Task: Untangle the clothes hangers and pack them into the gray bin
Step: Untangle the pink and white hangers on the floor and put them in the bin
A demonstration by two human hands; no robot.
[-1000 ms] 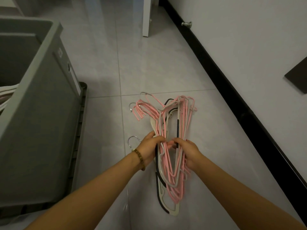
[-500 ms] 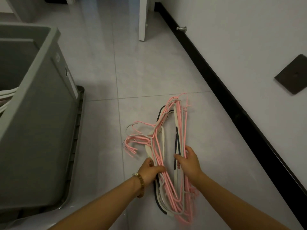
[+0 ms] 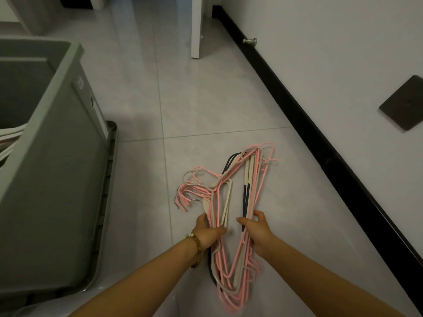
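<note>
Spreading apart since a moment before, the left hand (image 3: 209, 233) and right hand (image 3: 257, 229) each gripped one side of the tangled pink, cream and black wire hangers (image 3: 231, 216) above the floor, right of the gray plastic bin (image 3: 57, 168); separation looked underway.

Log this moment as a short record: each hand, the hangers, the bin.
left hand: closed on the left side of the hanger bundle
right hand: closed on the right side of the same bundle
hangers: pink, cream and dark, tangled, held over the tiled floor
gray bin: at left, some hangers already inside
</note>
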